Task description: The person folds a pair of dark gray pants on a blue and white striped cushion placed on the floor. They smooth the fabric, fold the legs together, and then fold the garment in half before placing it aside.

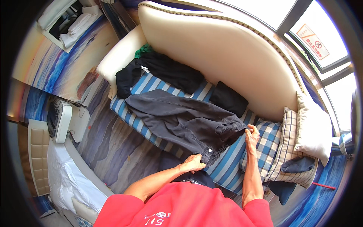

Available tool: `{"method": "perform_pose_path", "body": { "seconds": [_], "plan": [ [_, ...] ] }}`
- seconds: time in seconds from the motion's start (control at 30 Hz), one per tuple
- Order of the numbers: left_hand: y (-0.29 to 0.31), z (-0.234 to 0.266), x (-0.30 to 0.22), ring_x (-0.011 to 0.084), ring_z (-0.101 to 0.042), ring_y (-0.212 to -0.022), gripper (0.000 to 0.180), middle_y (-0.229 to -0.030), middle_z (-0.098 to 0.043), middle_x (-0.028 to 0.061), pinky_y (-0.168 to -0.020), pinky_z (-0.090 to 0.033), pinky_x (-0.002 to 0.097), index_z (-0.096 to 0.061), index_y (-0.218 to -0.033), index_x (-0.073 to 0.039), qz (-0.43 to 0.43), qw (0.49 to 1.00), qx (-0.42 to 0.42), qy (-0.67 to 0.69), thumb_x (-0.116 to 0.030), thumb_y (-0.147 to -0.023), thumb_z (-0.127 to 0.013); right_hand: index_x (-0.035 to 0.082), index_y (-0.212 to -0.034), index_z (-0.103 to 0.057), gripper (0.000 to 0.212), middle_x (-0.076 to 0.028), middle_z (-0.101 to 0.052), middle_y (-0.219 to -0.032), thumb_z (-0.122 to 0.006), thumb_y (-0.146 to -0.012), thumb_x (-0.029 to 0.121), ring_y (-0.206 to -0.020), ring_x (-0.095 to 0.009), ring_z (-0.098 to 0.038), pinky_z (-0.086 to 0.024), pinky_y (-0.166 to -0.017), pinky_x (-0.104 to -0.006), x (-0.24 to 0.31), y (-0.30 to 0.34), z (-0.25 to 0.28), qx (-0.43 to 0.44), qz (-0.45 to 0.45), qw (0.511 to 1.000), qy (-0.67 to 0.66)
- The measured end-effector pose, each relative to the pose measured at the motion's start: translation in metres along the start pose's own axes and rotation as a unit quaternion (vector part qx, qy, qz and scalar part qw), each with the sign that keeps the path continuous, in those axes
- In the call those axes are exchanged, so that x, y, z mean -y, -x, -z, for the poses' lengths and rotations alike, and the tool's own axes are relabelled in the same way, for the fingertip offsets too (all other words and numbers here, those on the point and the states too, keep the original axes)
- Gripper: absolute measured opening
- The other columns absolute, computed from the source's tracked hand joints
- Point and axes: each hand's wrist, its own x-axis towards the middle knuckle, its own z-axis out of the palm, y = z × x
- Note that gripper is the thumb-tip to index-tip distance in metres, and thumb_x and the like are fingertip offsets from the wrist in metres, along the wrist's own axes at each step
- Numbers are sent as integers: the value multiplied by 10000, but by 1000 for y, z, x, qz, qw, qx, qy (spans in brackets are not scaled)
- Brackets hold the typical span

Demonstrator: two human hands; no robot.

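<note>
Dark grey trousers (177,115) lie stretched over the blue-and-white striped seat of a cream sofa, legs toward the far left and waistband nearest me. My left hand (193,163) is closed on the waistband beside its metal button. At the waistband's other end, my right hand (252,133) pinches the edge between thumb and fingers. Between the two hands the elastic waist is gathered. Just behind the trousers rests a folded black garment (229,99). Farther back on the left, a black garment (170,70) lies loosely spread.
The sofa's cream backrest (227,49) curves behind the clothes. A green cloth (143,50) lies in its far left corner. Checked cushions (267,142) and a white pillow (312,128) stand at the right. A bed with white sheets (72,181) is at lower left, beside wood-patterned flooring (109,151).
</note>
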Motion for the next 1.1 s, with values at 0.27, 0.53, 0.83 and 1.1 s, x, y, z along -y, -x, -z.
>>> {"method": "perform_pose_path", "body": {
  "seconds": [0.27,0.53,0.83,1.1],
  "plan": [
    [-26,-23,40,141,-589,-532,250,-609,-598,70,-494,-462,311,-604,-937,49,-47,988,-90,114,-174,-824,-614,28,-1030,-655,211,-29,-612,-739,-611,-832,86,-598,-117,-567,-456,-509,-266,-58,110,-55,170,-183,966,-73],
    [-61,3,111,191,-635,-573,212,-647,-639,123,-549,-496,332,-647,-871,12,-7,980,-195,42,-178,-788,-602,42,-1012,-654,187,-38,-639,-778,-608,-842,105,-586,-135,-605,-483,-485,-271,-82,210,-109,263,-339,900,-71],
    [-47,26,143,146,-614,-569,225,-702,-615,79,-509,-504,282,-600,-962,34,98,966,-169,170,-140,-822,-576,25,-1048,-657,376,-153,-700,-842,-686,-764,269,-813,-315,-674,-522,-774,-405,-164,171,-115,99,-203,951,214],
    [-53,42,164,163,-647,-672,286,-845,-648,113,-574,-545,288,-575,-1092,66,138,964,-162,158,-127,-881,-565,-1,-1158,-600,553,-246,-645,-1112,-745,-724,310,-1073,-405,-596,-465,-922,-432,-172,160,-143,157,-338,910,183]
  ]
}}
